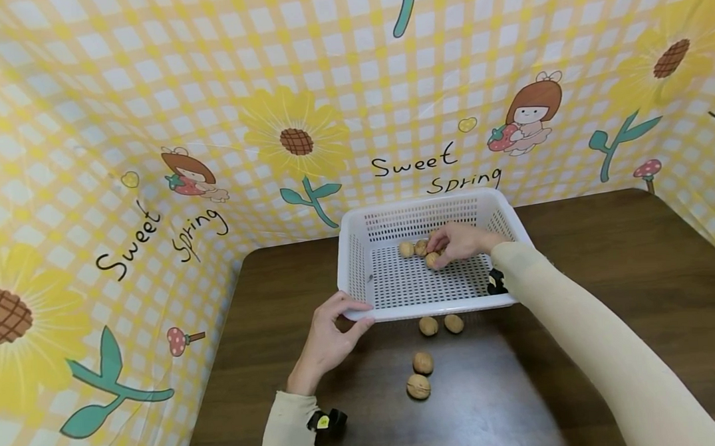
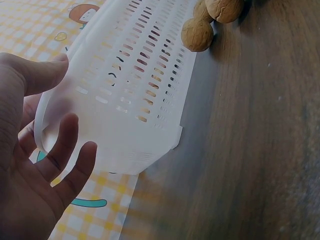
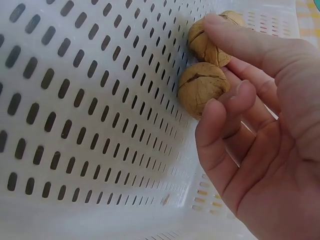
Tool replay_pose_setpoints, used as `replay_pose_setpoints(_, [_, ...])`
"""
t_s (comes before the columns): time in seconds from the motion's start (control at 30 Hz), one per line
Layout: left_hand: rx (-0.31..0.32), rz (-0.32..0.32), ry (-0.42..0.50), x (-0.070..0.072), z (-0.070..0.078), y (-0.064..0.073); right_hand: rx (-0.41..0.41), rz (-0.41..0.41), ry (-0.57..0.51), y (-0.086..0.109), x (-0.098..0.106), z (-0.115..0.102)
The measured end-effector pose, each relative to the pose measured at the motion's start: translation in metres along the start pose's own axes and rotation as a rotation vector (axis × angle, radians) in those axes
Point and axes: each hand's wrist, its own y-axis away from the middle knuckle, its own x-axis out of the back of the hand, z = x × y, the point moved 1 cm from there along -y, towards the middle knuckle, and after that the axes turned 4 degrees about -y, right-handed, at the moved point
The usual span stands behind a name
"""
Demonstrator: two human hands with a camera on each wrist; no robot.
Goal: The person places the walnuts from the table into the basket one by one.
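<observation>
A white plastic basket (image 1: 433, 309) with slotted walls and floor stands at the back of the table. My left hand (image 1: 329, 337) grips its front left corner, the thumb on one side of the rim (image 2: 44, 115) and fingers on the other. Inside the basket, my right hand (image 1: 463, 240) pinches a walnut (image 3: 202, 44), thumb tip on its shell and fingers behind. A second walnut (image 3: 199, 89) lies against the slotted floor right by the curled fingers. Other walnuts (image 1: 406, 249) sit just left of the right hand, partly hidden by it.
Two walnuts (image 1: 441, 325) lie close to the basket's front wall. Nearer me, another pair of walnuts (image 1: 421, 374) rests on the dark wooden table (image 1: 277, 306). A yellow checked cloth (image 1: 351, 70) with printed flowers hangs behind and at both sides.
</observation>
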Motion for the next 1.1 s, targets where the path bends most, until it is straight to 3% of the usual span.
replay_pose_setpoints(0.7, [-0.003,-0.017,0.002,0.0,0.003,-0.003,0.056,0.037,0.02,0.001,0.003,0.002])
replay_pose_setpoints(0.93, [-0.008,-0.007,-0.007,0.001,0.0,-0.002,0.055,-0.025,0.034,0.012,0.01,-0.018])
replay_pose_setpoints(1.1, [0.0,-0.003,-0.014,0.0,0.001,0.001,0.109,-0.046,0.095,0.026,0.018,-0.043])
